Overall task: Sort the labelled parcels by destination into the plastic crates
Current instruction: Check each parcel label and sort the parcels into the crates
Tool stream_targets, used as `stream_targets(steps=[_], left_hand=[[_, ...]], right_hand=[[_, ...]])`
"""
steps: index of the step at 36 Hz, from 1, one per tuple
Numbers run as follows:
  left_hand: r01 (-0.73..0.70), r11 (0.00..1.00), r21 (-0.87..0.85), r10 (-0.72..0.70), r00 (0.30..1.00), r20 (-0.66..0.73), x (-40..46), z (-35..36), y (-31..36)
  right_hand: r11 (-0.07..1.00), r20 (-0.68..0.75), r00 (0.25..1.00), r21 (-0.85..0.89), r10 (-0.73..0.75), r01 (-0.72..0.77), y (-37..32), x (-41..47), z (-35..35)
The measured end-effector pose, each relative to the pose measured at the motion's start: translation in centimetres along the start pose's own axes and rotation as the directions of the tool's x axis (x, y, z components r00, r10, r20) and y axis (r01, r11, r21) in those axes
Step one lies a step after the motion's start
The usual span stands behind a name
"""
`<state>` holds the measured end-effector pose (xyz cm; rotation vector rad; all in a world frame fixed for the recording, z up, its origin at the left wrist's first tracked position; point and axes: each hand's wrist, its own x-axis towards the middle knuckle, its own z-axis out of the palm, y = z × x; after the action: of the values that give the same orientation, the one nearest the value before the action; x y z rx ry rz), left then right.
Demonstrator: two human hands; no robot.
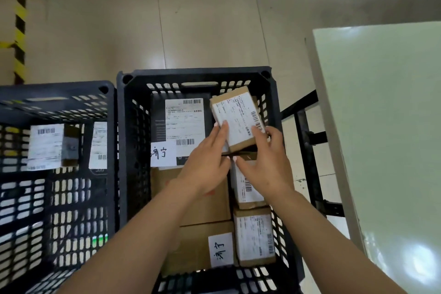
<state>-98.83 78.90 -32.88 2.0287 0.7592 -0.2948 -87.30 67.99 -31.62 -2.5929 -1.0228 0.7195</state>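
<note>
Both hands, left hand [210, 162] and right hand [265, 162], hold a small brown cardboard parcel [238, 118] over the black plastic crate [133, 126].

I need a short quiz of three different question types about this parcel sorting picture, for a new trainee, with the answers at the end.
1. True or false: the small brown parcel that both hands hold is over the middle crate.
2. Which hand has its fingers on the parcel's side nearer the pale table? A) left hand B) right hand
3. Fill in: the big black parcel with a white shipping label lies at the ____ end of the middle crate, seen from the person.

Key: 1 true; 2 B; 3 far
</note>
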Motion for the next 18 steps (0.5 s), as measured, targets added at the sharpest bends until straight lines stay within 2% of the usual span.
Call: stream_targets(steps=[10,18], left_hand=[[-0.068,0.997,-0.047,0.066,0.996,-0.052,3.6,0.6,0.7],[-0.078,0.997,0.011,0.079,0.994,-0.070,4.3,1.3,0.2]], right_hand=[[0.986,-0.133,0.982,-0.119,-0.131,0.116,1.2,-0.5,2.0],[0.986,-0.091,0.989,-0.127,-0.120,0.108,1.3,-0.4,2.3]])
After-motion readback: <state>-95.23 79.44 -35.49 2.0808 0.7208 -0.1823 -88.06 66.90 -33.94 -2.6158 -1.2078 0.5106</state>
